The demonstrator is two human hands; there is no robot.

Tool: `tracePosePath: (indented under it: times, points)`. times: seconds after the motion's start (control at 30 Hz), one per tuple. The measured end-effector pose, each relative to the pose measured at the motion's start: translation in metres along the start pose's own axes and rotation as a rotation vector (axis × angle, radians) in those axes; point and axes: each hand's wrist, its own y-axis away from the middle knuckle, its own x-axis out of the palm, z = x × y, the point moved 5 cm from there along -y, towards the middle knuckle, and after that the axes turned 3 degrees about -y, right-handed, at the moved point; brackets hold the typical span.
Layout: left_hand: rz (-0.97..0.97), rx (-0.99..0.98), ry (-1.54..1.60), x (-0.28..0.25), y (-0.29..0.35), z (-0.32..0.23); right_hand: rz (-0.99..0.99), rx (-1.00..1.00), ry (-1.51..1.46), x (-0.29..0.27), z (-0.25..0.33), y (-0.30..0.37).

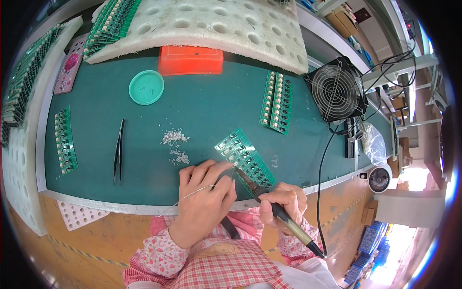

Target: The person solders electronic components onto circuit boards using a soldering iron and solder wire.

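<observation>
A green circuit board (254, 155) with rows of small parts lies slanted near the table's front edge. My right hand (285, 204) grips a soldering iron (294, 229), its tip reaching the board's left side. Fingers bent, my left hand (204, 192) pinches a thin solder wire (194, 193), which loops out to the left past the hand. Its fingertips are at the board's edge, close to the iron's tip. The exact contact point is too small to make out. Left of the hand lies a heap of tiny pale parts (175, 137).
Black tweezers (118, 153) and another board (65, 139) lie to the left. A teal lid (146, 87) and an orange-red box (190, 60) stand farther back, below white foam (207, 24). Two boards (275, 102) lie right of centre, beside a black fan (335, 90). The iron's cord (319, 202) runs along the right.
</observation>
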Motion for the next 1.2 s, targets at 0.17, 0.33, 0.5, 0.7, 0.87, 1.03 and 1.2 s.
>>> tracePosePath:
  times: [0.17, 0.33, 0.5, 0.7, 0.87, 1.03, 1.2]
  points:
    - [0.008, -0.005, -0.008, -0.001, -0.001, -0.001, -0.006, -0.009, 0.052, 0.001, 0.005, -0.001]
    - [0.006, 0.001, -0.009, 0.001, 0.000, 0.000, -0.001, -0.105, 0.100, 0.009, 0.012, 0.003]
    - [-0.006, 0.004, -0.004, 0.000, 0.000, 0.001, 0.027, -0.150, 0.155, 0.011, 0.020, 0.003]
    - [-0.003, 0.024, 0.007, -0.004, 0.000, 0.001, -0.064, -0.025, 0.083, -0.009, 0.016, 0.006]
    - [-0.016, 0.007, 0.053, -0.006, -0.005, 0.002, -0.146, 0.098, 0.097, -0.010, 0.006, 0.012]
    - [-0.005, -0.012, 0.078, -0.005, -0.009, 0.008, -0.092, 0.064, 0.034, -0.003, 0.006, 0.006]
    - [-0.001, -0.013, 0.078, -0.006, -0.008, 0.009, -0.088, 0.045, 0.078, 0.004, 0.008, 0.006]
